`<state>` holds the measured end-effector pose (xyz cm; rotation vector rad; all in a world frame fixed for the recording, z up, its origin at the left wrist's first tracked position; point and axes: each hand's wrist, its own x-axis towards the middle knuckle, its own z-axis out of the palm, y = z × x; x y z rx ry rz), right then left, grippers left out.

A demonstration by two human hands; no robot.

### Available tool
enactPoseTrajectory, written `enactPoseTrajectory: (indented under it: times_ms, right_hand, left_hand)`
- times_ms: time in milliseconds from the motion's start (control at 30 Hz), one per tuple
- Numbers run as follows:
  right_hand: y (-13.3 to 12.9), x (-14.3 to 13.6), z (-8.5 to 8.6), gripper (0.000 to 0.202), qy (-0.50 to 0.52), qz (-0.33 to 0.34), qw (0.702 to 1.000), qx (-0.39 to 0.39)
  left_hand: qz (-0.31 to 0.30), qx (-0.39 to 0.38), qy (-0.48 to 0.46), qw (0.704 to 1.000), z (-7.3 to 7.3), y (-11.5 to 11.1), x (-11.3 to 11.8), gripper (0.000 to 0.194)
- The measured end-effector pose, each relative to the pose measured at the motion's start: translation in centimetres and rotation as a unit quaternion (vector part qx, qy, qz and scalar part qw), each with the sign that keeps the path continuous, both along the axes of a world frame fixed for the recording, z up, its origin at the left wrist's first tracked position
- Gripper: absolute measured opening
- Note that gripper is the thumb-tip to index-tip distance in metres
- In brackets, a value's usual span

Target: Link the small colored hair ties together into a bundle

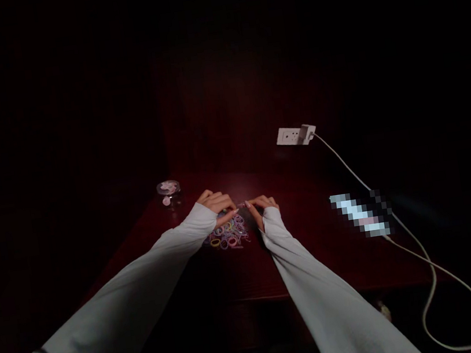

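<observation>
the left hand (217,203) hides part of the heap of coloured bands (230,237) on the dark red table (326,257), and coarse pixels mask a bright object (359,215) at right. both hands pinch narrowly, the left and right hand (265,202) holding a pinkish item (242,205) between them by the heap's far edge, too small to make out.

It's gloomy in here, most of the room sunk in black. I can make out a dark red tabletop (318,264), dimly lit toward its far side, and behind it an upright reddish surface (218,114) fading into shadow. Off to the right, a white socket plate (287,136) stands out, a plug (307,132) in it, its pale cable (343,164) trailing down.
</observation>
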<state>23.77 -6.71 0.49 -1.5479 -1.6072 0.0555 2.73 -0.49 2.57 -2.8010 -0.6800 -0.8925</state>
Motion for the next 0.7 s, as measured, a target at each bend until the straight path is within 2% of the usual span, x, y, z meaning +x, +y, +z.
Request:
enactPoseTrajectory:
  times_ms: [133, 233, 367, 467, 533, 633, 700]
  right_hand:
    - [0.4, 2.7, 0.8, 0.035, 0.010, -0.121, 0.992, -0.042]
    - [0.7, 4.4, 0.9, 0.034, -0.012, -0.168, 0.984, -0.065]
    - [1.4, 5.4, 0.0, 0.036, -0.044, -0.185, 0.980, -0.059]
    - [2.1, 6.0, -1.0, 0.040, -0.038, -0.160, 0.986, -0.003]
    - [2.6, 6.5, -1.7, 0.044, -0.012, -0.140, 0.989, 0.039]
    - [3.1, 7.1, -2.4, 0.052, 0.048, -0.164, 0.982, 0.084]
    - [3.2, 7.2, -2.4, 0.057, 0.072, -0.173, 0.978, 0.088]
  left_hand:
    - [0.025, 0.028, -0.015, 0.999, 0.1, 0.7, -1.1, 0.022]
    - [0.069, 0.032, -0.050, 0.996, 0.0, 1.4, -2.0, 0.022]
    - [0.091, 0.008, -0.063, 0.994, -0.3, 2.3, -2.8, 0.021]
    - [0.102, -0.010, -0.070, 0.992, -0.6, 2.8, -3.2, 0.021]
    - [0.114, -0.018, -0.080, 0.990, -0.9, 3.1, -3.4, 0.019]
    - [0.137, -0.033, -0.102, 0.985, -1.3, 3.6, -3.7, 0.018]
    - [0.145, -0.052, -0.118, 0.981, -1.5, 3.9, -3.8, 0.018]
